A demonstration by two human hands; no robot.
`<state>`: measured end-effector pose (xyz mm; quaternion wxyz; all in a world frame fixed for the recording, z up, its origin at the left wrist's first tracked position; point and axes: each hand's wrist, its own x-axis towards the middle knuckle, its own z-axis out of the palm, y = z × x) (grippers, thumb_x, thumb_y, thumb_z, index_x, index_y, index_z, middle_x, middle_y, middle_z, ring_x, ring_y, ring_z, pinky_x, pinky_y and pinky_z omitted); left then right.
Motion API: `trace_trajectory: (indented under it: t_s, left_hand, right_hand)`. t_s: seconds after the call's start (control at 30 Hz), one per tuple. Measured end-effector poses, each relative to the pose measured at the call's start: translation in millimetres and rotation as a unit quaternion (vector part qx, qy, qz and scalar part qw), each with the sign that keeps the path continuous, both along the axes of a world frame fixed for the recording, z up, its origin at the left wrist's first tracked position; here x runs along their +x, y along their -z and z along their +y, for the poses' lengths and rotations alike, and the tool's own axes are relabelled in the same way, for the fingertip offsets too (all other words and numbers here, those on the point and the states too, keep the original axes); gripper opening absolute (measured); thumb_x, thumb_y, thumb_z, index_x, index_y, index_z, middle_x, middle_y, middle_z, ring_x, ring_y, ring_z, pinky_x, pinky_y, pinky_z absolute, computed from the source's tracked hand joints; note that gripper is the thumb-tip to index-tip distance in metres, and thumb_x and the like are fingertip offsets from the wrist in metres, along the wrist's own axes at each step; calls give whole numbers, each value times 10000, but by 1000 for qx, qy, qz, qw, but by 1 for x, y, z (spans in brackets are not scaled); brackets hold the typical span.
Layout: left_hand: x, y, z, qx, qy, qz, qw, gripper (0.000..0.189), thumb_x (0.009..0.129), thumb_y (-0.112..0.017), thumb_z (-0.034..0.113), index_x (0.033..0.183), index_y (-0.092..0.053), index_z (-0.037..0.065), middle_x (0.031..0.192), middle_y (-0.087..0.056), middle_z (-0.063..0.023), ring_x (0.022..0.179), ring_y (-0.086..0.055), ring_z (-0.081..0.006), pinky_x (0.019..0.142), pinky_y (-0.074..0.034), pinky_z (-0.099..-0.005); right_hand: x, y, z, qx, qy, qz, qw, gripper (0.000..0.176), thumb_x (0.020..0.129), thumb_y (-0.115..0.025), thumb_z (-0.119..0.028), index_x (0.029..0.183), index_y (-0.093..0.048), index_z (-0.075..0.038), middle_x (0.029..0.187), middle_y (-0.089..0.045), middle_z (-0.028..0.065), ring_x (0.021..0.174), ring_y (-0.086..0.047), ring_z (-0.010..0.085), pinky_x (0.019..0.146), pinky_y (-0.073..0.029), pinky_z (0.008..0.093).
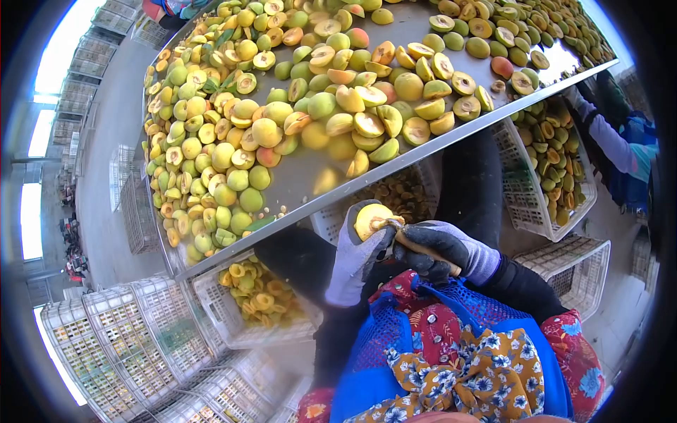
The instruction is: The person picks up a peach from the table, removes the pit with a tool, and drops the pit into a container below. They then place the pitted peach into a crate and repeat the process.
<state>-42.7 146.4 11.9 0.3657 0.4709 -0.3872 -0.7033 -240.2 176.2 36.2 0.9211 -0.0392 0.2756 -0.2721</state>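
Yellow fruit (371, 218) sits just below the edge of the steel table (310, 185), gripped in the left hand (358, 255). The pale-gloved fingers wrap round its underside. The right hand (441, 248), in a darker glove, is clenched on a wooden-handled tool (422, 247) whose tip touches the top of the fruit. The blade is too small to make out, so it may be a short knife or a pitting scoop.

The work looks like cutting into the fruit by hand. Done well, it calls for turning the fruit against the tool rather than pushing the tool, keeping the left thumb behind the edge, and using light pressure, since the flesh probably bruises easily.

The fruit is round, matt and soft-looking, pale yellow where it is cut. On the table lie heaped fruits (233, 151), green-yellow to blushed orange. Many are halved, with dished hollows at the centre. The tabletop is smooth, dull grey metal with a raised lip. White plastic crates (525, 204) with lattice walls hold more halves. A blue mesh apron (395, 338) covers flowered cloth. A co-worker's sleeve (615, 144) shows at the right.
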Motion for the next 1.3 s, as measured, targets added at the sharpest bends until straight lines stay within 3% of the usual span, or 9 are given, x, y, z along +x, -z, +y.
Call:
trace_trajectory:
  t_s: [0.07,0.27,0.6,0.73,0.9,1.03,1.13,1.2,1.3]
  left_hand:
    - [-1,2,7,-60,-7,-113,992,437,875,-718,88,1254,-506,40,1035,-615,-70,884,-621,-125,751,-527,-240]
    - [2,-6,15,56,-51,31,997,406,931,-676,203,1263,-505,43,1073,-631,-104,917,-629,-146,768,-524,-234]
    - [3,6,24,108,-54,200,972,449,910,-667,222,1278,-493,31,1114,-660,-152,955,-647,-203,797,-539,-291]
    - [-4,-7,26,94,-63,114,987,468,887,-691,199,1277,-497,27,1077,-658,-140,946,-649,-219,824,-536,-301]
    - [-3,11,34,167,-59,263,948,513,862,-720,165,1302,-490,36,1104,-628,-140,1034,-626,-237,904,-510,-325]
    - [0,5,32,148,-40,182,971,475,929,-648,294,1306,-491,52,1174,-606,-161,1107,-595,-267,969,-490,-382]
    - [-10,8,29,210,-129,290,925,529,1010,-443,506,1282,-498,56,1204,-604,-179,1079,-610,-291,970,-497,-425]
    - [-9,15,31,169,-129,249,945,551,1015,-409,529,1275,-499,51,1194,-607,-180,1065,-616,-287,966,-499,-418]
    - [-13,12,33,60,-114,127,983,545,1040,-354,513,1267,-500,39,1148,-623,-159,1038,-621,-250,938,-510,-367]
  right_hand:
    - [-2,0,3,-49,-9,61,997,389,1010,-531,-379,1021,-640,-6,655,-541,-2,465,-483,53,394,-366,187]
    - [-3,-1,10,-138,-2,126,982,366,1003,-543,-393,1006,-647,-41,667,-542,-12,491,-498,52,410,-378,191]
    - [-9,2,10,-13,-14,-22,1000,362,1013,-526,-369,1009,-602,-15,667,-541,21,423,-476,76,356,-371,191]
    - [-10,18,14,19,-16,-134,991,367,1014,-518,-376,1011,-598,-18,636,-530,26,397,-463,80,341,-363,188]
    - [-13,-2,11,-65,-48,-16,997,392,1003,-533,-405,994,-593,-18,619,-530,17,390,-459,76,351,-347,188]
    - [-4,-9,12,-133,-9,95,987,397,998,-540,-422,983,-597,-30,633,-537,3,409,-470,58,367,-333,186]
    - [3,16,12,-475,59,321,817,317,991,-547,-324,1034,-561,-10,677,-574,95,504,-554,236,475,-446,341]
    - [4,17,20,-508,-3,436,743,273,973,-550,-241,1039,-505,21,731,-585,222,637,-595,411,579,-480,471]
    - [9,9,24,-538,-69,518,661,281,971,-553,-242,1020,-483,26,722,-585,249,661,-617,419,569,-473,485]
